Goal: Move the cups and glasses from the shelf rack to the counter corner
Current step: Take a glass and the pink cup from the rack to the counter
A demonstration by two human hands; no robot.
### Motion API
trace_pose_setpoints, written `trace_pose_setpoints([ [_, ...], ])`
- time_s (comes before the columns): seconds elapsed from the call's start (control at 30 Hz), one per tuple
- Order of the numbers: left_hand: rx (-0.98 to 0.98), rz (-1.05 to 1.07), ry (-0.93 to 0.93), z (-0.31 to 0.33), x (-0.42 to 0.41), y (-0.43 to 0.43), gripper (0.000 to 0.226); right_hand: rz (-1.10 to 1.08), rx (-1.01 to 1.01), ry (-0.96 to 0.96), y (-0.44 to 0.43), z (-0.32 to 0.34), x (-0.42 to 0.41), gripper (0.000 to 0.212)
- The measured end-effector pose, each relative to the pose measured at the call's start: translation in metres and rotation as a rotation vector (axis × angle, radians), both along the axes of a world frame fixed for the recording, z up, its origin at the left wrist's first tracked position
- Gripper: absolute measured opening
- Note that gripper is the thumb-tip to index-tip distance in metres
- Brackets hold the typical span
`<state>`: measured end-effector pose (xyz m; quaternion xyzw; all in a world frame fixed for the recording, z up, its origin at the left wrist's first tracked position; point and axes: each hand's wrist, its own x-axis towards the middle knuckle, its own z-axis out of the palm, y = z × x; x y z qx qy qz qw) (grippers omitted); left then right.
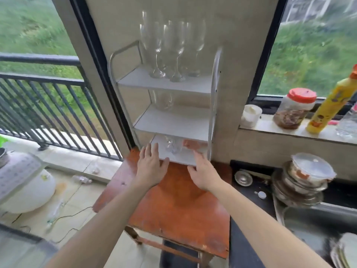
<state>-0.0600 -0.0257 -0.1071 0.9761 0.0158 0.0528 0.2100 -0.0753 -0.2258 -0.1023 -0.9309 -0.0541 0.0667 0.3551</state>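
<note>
Stem glasses (177,45) crowd the top tier of the white rack (212,97) in the upper middle of the frame. I count at least five, though the bowls overlap and blur, so I won't swear to a sixth. One tier down stands a single clear tumbler (163,101). On the bottom tier I make out a clear glass (172,147), maybe two run together in the blur, with one red cup (193,145) just to its right. So all the glassware I can see sits on the rack, none of it on the counter (251,190) at right of centre. I judge the step in hand to be the first pick, from the bottom tier. My left hand (149,167) hovers at that tier's front lip with fingers straight and spread, holding nothing. My right hand (202,175) is likewise apart and empty, its fingertips aimed at the red cup. Next I'd slide both hands under the middle tier, which leaves little headroom. Each hand would close round one piece, draw it straight out and swing it right. The rack sits on an orange table (173,209), and near the counter's corner lies one small metal bowl (243,177), so I'd set down clear of it.
</note>
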Motion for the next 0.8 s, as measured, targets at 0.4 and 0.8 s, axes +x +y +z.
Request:
trace_pose_setpoints([
  [0.4,-0.548,0.018,0.044,-0.020,0.074,-0.005,0.032,-0.461,0.671,0.225,0.050,-0.021,0.074,0.031],
  [0.8,-0.648,0.000,0.195,-0.021,0.072,0.037,0.037,-0.552,0.891,0.276,0.062,-0.027,0.086,0.028],
])
